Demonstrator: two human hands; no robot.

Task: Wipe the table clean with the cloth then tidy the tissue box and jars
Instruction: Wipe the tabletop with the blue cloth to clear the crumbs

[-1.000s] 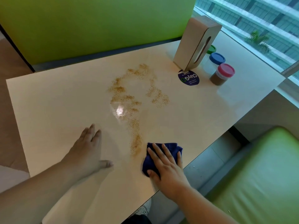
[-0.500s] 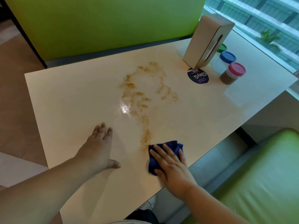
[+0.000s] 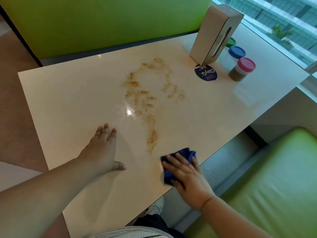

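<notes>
Counter (image 3: 68,100) carries a trail of brown grains (image 3: 145,102) running from its centre toward 6 o'clock. Tissue box (image 3: 211,35) stands on end at 1 o'clock, with the jars (image 3: 243,71) just beside it. Left hand (image 3: 101,152) lies flat, its grip wide and empty. Right hand (image 3: 190,179), fingers spread, presses the blue cloth (image 3: 186,153) at 5 o'clock. The best wipe is probably long overlapping strokes that gather the grains inward, away from the edge.

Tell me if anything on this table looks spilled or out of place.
Yes. Brown grains lie scattered across the middle of the table, trailing from near the tissue box toward the blue cloth under the right hand.
</notes>
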